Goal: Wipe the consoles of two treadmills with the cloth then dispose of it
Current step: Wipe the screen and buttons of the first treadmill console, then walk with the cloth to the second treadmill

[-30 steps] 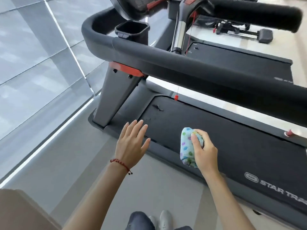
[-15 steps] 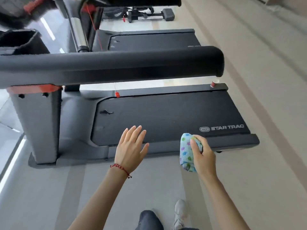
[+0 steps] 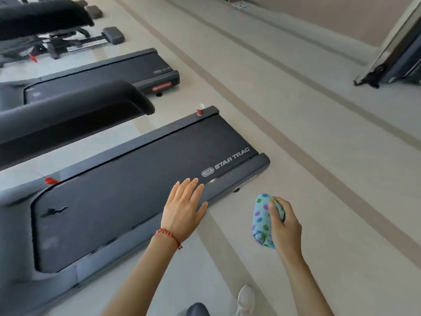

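Beside the Star Trac treadmill deck [image 3: 136, 192], right hand [image 3: 284, 224] gripped a balled polka-dot cloth [image 3: 262, 222], left hand [image 3: 182, 208] hovered with fingers straight, holding nothing.

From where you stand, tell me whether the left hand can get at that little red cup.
Probably not. The left hand hovers over the near edge of the treadmill deck; the red cup stands beyond its far edge.

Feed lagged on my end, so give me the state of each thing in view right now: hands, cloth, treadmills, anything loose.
Left hand: open, fingers straight, holding nothing.
Right hand: grips the cloth.
Cloth: bunched up, held over the floor.
Near treadmill: belt bare, tear mark near its front end.
Paper cup: upright on the near treadmill's far rear corner.
Far treadmill: nothing on its belt.
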A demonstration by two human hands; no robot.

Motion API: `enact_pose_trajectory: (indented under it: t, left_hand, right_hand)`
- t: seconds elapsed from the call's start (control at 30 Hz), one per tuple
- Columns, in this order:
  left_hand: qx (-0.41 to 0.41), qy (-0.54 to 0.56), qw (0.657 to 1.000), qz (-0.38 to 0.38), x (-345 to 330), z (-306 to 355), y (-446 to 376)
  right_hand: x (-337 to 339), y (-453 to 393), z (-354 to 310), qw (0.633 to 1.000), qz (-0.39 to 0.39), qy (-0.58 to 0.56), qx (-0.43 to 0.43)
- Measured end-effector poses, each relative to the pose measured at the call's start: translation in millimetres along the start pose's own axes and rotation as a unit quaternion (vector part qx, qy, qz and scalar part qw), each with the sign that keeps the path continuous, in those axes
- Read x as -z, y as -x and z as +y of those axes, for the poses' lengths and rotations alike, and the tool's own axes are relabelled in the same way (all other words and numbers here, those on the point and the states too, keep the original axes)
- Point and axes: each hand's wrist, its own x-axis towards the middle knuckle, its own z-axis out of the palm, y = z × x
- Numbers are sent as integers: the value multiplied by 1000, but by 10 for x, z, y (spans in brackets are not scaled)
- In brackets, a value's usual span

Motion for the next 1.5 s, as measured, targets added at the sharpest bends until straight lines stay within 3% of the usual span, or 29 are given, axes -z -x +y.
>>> enact_pose_trajectory:
  t: [0.43,0.9,1.2,1.5]
  left_hand:
    - [-133,67,988,-37,-708,1915,-1590]
    - [-213,73,972,-64,-1592,2508,-4045]
    - [-233,87,967,-52,-2000,3055,-5717]
    - [-217,75,969,-95,-2605,3869,-7065]
  right_hand:
    - [1725,-1225,465,986,145,-49,-65]
    - [2080,-3520,407,970,210,-78,-99]
    - [2434,-5106,217,963,237,-89,-96]
    - [3107,-6763,405,967,232,-66,-79]
